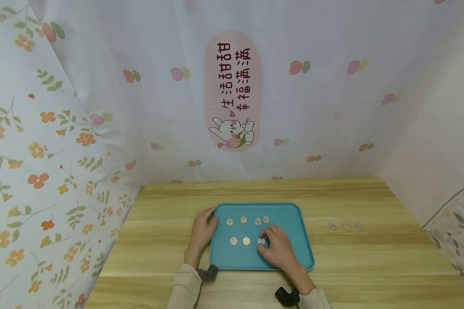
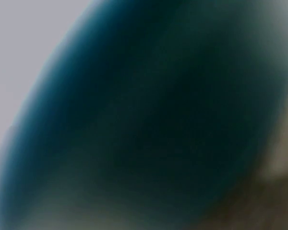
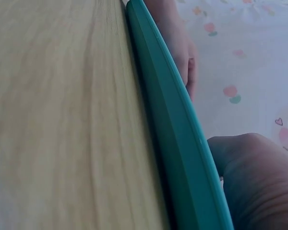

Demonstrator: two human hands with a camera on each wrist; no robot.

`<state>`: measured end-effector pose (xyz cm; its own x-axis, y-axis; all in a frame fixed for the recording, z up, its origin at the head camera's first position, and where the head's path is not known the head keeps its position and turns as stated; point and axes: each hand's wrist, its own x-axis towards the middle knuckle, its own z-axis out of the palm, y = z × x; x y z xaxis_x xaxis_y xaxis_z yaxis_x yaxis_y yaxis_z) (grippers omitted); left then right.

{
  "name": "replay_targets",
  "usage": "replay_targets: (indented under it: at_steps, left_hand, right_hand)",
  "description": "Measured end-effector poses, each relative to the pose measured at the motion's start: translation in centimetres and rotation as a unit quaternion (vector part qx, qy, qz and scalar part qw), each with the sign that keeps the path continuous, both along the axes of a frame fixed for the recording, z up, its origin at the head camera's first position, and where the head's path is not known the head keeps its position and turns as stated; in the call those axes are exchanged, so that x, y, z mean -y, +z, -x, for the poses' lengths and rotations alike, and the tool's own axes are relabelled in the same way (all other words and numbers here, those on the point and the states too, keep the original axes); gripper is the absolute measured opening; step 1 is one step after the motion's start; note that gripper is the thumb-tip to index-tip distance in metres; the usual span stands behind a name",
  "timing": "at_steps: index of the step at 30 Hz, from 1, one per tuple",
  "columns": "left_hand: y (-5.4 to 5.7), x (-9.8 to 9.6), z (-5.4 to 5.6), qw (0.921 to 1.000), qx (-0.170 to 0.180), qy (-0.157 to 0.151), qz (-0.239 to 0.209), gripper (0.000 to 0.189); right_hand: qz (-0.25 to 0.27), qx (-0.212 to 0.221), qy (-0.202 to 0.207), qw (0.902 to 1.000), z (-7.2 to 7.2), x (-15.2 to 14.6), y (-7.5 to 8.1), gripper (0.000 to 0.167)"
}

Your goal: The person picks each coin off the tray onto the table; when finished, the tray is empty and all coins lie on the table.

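Note:
A blue-green tray [image 1: 243, 259] lies on the wooden table, with round coins set out on it in two rows. My right hand [image 1: 278, 249] is over its right half, thumb and index finger closed around a silvery coin [image 1: 261, 241] at the end of the front row. Left of that coin lie a gold-toned coin [image 1: 246, 241] and another coin [image 1: 233, 241]. Several more form the back row, among them a silvery coin [image 1: 266, 219]. At the tray's left edge rests my left hand [image 1: 203, 228], fingers loosely extended along the rim. The left wrist view is dark and blurred.
Right of the tray, three coins [image 1: 346, 226] lie in a row on the table [image 1: 355, 257]. Patterned cloth [image 1: 317, 107] hangs behind the table and along its sides. Each wrist wears a black camera mount [image 1: 287, 296].

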<state>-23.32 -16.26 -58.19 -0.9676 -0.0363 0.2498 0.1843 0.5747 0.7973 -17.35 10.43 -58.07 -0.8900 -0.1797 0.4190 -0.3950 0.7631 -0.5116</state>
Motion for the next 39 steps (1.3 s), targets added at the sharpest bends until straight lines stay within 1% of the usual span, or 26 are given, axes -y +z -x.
replay_targets:
  at_steps: [4,9,12,15,20,22,29,33,39]
  left_hand:
    - [0.08,-0.03,-0.02,1.0,0.003,0.0,-0.005,0.041]
    - [-0.02,-0.03,-0.1,1.0,-0.005,-0.002,0.001,0.04]
    - [-0.06,-0.01,-0.16,1.0,-0.002,-0.001,0.001,0.04]
    - [-0.06,0.01,-0.18,1.0,0.002,-0.001,-0.003,0.04]
    - [-0.08,0.03,-0.1,1.0,0.0,-0.003,-0.004,0.04]
    - [-0.08,0.02,-0.07,1.0,0.0,-0.002,-0.003,0.04]
    - [0.11,-0.05,-0.14,1.0,0.002,0.001,-0.001,0.041]
    - [0.19,-0.09,-0.17,1.0,0.002,0.002,-0.001,0.041]
    - [0.18,-0.1,-0.24,1.0,0.003,0.002,-0.003,0.041]
  right_hand:
    - [0.007,0.008,0.005,0.9999,0.05,-0.05,0.06,0.017]
    - [0.012,0.01,0.011,0.9998,-0.07,-0.07,0.08,0.019]
    - [-0.004,0.007,0.004,1.0,-0.15,-0.04,-0.01,0.019]
    - [-0.017,0.013,-0.005,0.9998,-0.17,0.03,-0.03,0.018]
    - [-0.014,0.043,-0.018,0.9988,0.02,0.08,0.07,0.017]
    - [-0.012,0.047,-0.019,0.9987,0.11,0.06,0.09,0.018]
    - [0.02,0.028,0.014,0.9993,-0.04,-0.05,0.28,0.025]
    - [0.01,0.013,0.027,0.9995,-0.19,-0.1,0.26,0.024]
    - [0.0,0.017,0.032,0.9993,-0.28,0.01,0.25,0.016]
